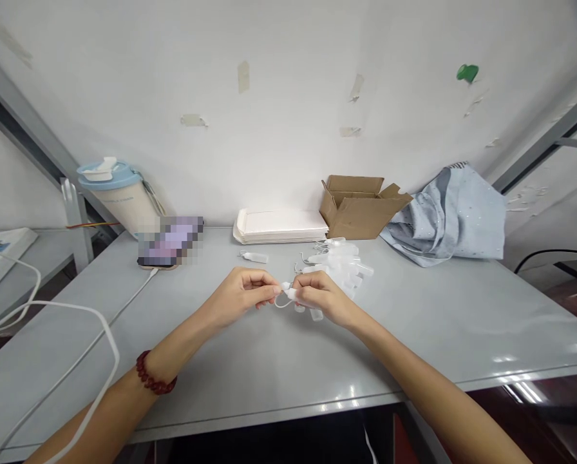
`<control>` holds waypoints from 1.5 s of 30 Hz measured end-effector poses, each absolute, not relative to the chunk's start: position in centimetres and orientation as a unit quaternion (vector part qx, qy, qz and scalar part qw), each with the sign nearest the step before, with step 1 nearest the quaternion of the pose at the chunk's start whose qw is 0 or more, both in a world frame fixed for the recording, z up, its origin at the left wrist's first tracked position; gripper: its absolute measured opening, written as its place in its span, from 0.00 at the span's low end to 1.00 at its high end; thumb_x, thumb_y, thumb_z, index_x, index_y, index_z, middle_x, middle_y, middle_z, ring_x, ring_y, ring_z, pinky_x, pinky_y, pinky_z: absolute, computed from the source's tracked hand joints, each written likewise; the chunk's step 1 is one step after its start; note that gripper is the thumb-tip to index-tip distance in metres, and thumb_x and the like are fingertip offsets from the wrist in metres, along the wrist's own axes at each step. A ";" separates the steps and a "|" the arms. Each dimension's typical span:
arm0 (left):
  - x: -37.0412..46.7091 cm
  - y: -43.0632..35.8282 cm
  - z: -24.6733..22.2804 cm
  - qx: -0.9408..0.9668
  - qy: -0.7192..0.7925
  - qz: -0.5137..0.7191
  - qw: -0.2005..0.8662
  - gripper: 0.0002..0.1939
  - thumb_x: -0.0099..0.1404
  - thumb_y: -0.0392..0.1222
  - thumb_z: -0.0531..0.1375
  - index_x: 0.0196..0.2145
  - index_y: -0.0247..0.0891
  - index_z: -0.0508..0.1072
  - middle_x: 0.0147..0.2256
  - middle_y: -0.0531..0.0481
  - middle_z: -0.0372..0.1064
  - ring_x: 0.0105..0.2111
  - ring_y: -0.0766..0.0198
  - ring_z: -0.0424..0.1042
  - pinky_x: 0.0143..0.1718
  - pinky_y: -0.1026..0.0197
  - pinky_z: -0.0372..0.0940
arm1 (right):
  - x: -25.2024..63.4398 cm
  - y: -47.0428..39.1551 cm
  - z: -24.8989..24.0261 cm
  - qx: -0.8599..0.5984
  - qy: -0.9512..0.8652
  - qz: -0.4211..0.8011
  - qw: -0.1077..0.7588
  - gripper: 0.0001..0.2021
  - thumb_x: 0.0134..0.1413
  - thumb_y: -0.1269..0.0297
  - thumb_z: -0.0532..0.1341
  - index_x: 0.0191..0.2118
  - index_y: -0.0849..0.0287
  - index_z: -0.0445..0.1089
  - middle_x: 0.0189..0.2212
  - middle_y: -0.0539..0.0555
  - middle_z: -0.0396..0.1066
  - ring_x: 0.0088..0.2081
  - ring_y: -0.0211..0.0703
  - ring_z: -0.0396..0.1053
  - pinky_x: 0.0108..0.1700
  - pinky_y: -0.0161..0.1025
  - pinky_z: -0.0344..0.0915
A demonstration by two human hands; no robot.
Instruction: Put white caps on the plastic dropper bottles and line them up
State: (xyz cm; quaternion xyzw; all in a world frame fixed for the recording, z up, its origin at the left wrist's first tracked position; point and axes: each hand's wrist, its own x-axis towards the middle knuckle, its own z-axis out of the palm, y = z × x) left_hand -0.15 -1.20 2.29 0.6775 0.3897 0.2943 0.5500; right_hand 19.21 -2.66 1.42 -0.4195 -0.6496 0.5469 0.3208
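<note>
Near the middle of the table, my left hand (243, 296) pinches a small white cap (285, 286) between thumb and fingers. My right hand (324, 298) is closed round a small white plastic dropper bottle (292, 294), its nozzle end turned toward the left hand. A thin white loop (283, 305) hangs below the two hands. The bottle's body is mostly hidden by my right fingers. Behind and partly under my right hand lies a pile of similar translucent bottles (341, 258), several with thin loops. One single bottle (255, 258) lies apart, beyond my left hand.
At the back stand a stack of white padded envelopes (283, 225), an open cardboard box (360, 212) and a crumpled blue cloth (450, 222). On the left are a tumbler (124, 200) and a phone (172, 241) with a white cable (124, 309). The table's front edge (269, 415) is near.
</note>
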 end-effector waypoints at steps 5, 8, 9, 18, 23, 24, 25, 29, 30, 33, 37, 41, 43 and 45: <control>0.0 -1.2 2.3 0.674 0.392 0.292 0.553 0.09 0.58 0.42 0.59 0.24 0.35 0.73 0.22 0.53 0.66 0.23 0.69 0.60 0.26 0.65 0.58 | 19.1 -2.6 1.4 -0.414 -0.643 0.555 0.326 0.11 0.45 0.64 0.54 0.17 0.60 0.58 0.16 0.46 0.55 0.19 0.31 0.51 0.20 0.31 0.46; 0.1 -1.2 2.2 0.670 0.395 0.292 0.557 0.09 0.57 0.42 0.59 0.24 0.35 0.73 0.22 0.53 0.66 0.23 0.69 0.60 0.26 0.65 0.58 | 19.1 -2.6 1.4 -0.411 -0.642 0.557 0.330 0.10 0.43 0.64 0.54 0.17 0.60 0.58 0.16 0.46 0.54 0.20 0.32 0.51 0.21 0.32 0.47; 0.1 -1.3 2.2 0.669 0.396 0.291 0.558 0.09 0.57 0.43 0.59 0.24 0.35 0.73 0.22 0.53 0.66 0.23 0.68 0.61 0.26 0.65 0.58 | 19.1 -2.7 1.4 -0.409 -0.642 0.557 0.331 0.10 0.43 0.64 0.53 0.17 0.60 0.57 0.16 0.46 0.53 0.20 0.32 0.51 0.21 0.32 0.47; 0.2 -1.4 2.3 0.663 0.397 0.287 0.566 0.09 0.57 0.41 0.59 0.24 0.35 0.73 0.22 0.53 0.66 0.23 0.69 0.61 0.27 0.65 0.58 | 19.0 -2.7 1.4 -0.408 -0.649 0.551 0.330 0.10 0.42 0.63 0.53 0.17 0.60 0.57 0.15 0.46 0.52 0.19 0.32 0.49 0.20 0.32 0.45; 0.2 -1.4 2.2 0.655 0.392 0.287 0.578 0.09 0.57 0.42 0.59 0.24 0.35 0.73 0.22 0.54 0.66 0.23 0.69 0.60 0.27 0.65 0.58 | 19.0 -2.7 1.3 -0.406 -0.647 0.556 0.328 0.10 0.43 0.63 0.53 0.17 0.60 0.57 0.15 0.45 0.52 0.18 0.31 0.48 0.20 0.32 0.43; 0.2 -1.4 2.2 0.653 0.391 0.287 0.581 0.09 0.57 0.42 0.59 0.24 0.35 0.73 0.22 0.54 0.66 0.23 0.69 0.60 0.27 0.65 0.58 | 19.0 -2.7 1.3 -0.405 -0.646 0.557 0.328 0.10 0.43 0.63 0.53 0.17 0.60 0.57 0.15 0.45 0.52 0.18 0.31 0.48 0.20 0.32 0.43; 0.2 -1.5 2.2 0.652 0.390 0.287 0.583 0.09 0.57 0.42 0.59 0.23 0.35 0.73 0.22 0.54 0.66 0.23 0.69 0.61 0.27 0.65 0.58 | 18.9 -2.7 1.3 -0.404 -0.646 0.558 0.329 0.10 0.42 0.63 0.53 0.17 0.60 0.57 0.15 0.45 0.52 0.18 0.31 0.48 0.20 0.32 0.44; 0.3 -1.5 2.3 0.650 0.393 0.285 0.584 0.09 0.57 0.41 0.59 0.23 0.35 0.72 0.22 0.53 0.66 0.23 0.68 0.61 0.27 0.65 0.58 | 18.9 -2.7 1.3 -0.400 -0.647 0.558 0.331 0.10 0.42 0.64 0.53 0.16 0.60 0.57 0.15 0.45 0.51 0.19 0.32 0.49 0.21 0.32 0.45; 0.3 -1.5 2.2 0.649 0.395 0.285 0.585 0.08 0.57 0.41 0.59 0.23 0.35 0.72 0.22 0.53 0.66 0.23 0.68 0.61 0.27 0.65 0.58 | 18.9 -2.7 1.3 -0.400 -0.648 0.558 0.330 0.10 0.42 0.64 0.53 0.17 0.60 0.57 0.15 0.46 0.51 0.19 0.32 0.49 0.21 0.33 0.45; 0.4 -1.5 2.1 0.646 0.397 0.287 0.586 0.08 0.56 0.41 0.59 0.23 0.35 0.72 0.22 0.53 0.66 0.23 0.68 0.61 0.27 0.65 0.58 | 18.9 -2.7 1.0 -0.402 -0.656 0.548 0.328 0.10 0.43 0.64 0.53 0.17 0.60 0.57 0.15 0.46 0.52 0.20 0.32 0.49 0.22 0.33 0.45; 0.4 -1.3 1.8 0.642 0.399 0.287 0.589 0.08 0.55 0.41 0.59 0.22 0.35 0.72 0.21 0.54 0.66 0.23 0.68 0.61 0.27 0.64 0.58 | 18.9 -2.6 0.9 -0.414 -0.669 0.527 0.321 0.10 0.45 0.65 0.53 0.17 0.60 0.57 0.16 0.45 0.52 0.21 0.32 0.49 0.23 0.33 0.45; 0.2 -1.1 1.9 0.642 0.407 0.282 0.585 0.08 0.55 0.41 0.59 0.22 0.35 0.72 0.21 0.53 0.65 0.23 0.68 0.61 0.26 0.64 0.58 | 18.8 -2.6 1.0 -0.420 -0.679 0.513 0.314 0.12 0.49 0.62 0.54 0.19 0.60 0.59 0.17 0.45 0.52 0.21 0.32 0.49 0.24 0.33 0.46; 0.0 -0.8 2.1 0.645 0.410 0.283 0.580 0.08 0.56 0.41 0.59 0.22 0.35 0.73 0.22 0.53 0.66 0.23 0.67 0.61 0.27 0.64 0.58 | 18.8 -2.7 1.0 -0.418 -0.683 0.508 0.317 0.11 0.51 0.62 0.54 0.22 0.61 0.60 0.17 0.45 0.54 0.21 0.33 0.51 0.24 0.33 0.48; -0.4 -0.5 2.3 0.645 0.413 0.290 0.574 0.09 0.56 0.41 0.59 0.22 0.35 0.73 0.22 0.53 0.66 0.24 0.67 0.62 0.27 0.65 0.58 | 18.8 -2.6 1.0 -0.419 -0.684 0.496 0.332 0.13 0.55 0.60 0.53 0.23 0.60 0.61 0.19 0.46 0.56 0.23 0.33 0.54 0.26 0.33 0.50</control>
